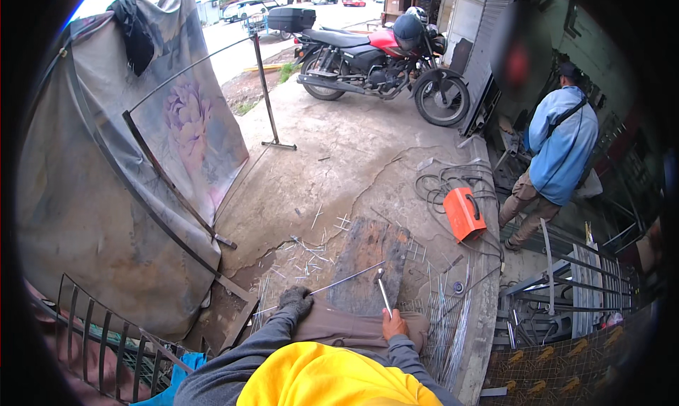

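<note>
Between my gloved left hand (296, 302) and my bare right hand (395, 325) I have room above the dark wooden board (361, 240), but the thin metal rod (346, 277) slants across that gap, and the hammer (385, 293) stands near its far end. Beyond the board, open concrete (311, 172) runs toward the motorcycle (375, 66). Scattered metal pieces (304, 257) litter the ground ahead of my left hand, and hanging cloth (127, 194) walls that side; loose rods (453, 328) crowd my right, with the orange box (463, 215) farther out.
</note>
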Demonstrator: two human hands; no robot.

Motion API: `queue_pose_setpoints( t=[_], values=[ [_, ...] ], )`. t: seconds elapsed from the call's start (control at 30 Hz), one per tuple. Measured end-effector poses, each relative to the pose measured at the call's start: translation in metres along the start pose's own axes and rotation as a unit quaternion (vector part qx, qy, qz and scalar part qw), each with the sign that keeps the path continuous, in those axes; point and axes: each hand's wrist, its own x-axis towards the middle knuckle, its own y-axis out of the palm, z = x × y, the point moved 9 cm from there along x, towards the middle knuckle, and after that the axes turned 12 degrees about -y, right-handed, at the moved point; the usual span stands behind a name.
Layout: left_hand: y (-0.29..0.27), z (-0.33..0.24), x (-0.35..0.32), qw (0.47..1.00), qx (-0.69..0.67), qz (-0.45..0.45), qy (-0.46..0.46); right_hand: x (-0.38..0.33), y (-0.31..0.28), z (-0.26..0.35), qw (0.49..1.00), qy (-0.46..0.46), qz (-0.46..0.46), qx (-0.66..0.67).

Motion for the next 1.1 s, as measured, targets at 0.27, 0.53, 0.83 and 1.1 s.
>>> queue_pose_setpoints(
  t=[0.27,0.53,0.83,1.1],
  values=[
    [-0.007,-0.004,-0.001,1.0,-0.006,-0.016,0.003,0.001,-0.001,0.0,1.0,0.0,-0.008,0.002],
    [-0.003,-0.004,0.002,1.0,0.005,0.022,-0.005,-0.001,-0.006,0.005,1.0,0.006,0.004,-0.011],
    [-0.009,0.0,0.002,0.999,-0.026,0.02,-0.025,-0.001,-0.003,0.007,1.0,-0.005,-0.002,-0.018],
    [-0.015,0.0,0.003,1.0,-0.023,0.004,0.015,-0.005,0.001,0.004,1.0,0.011,-0.007,-0.013]
  ],
)
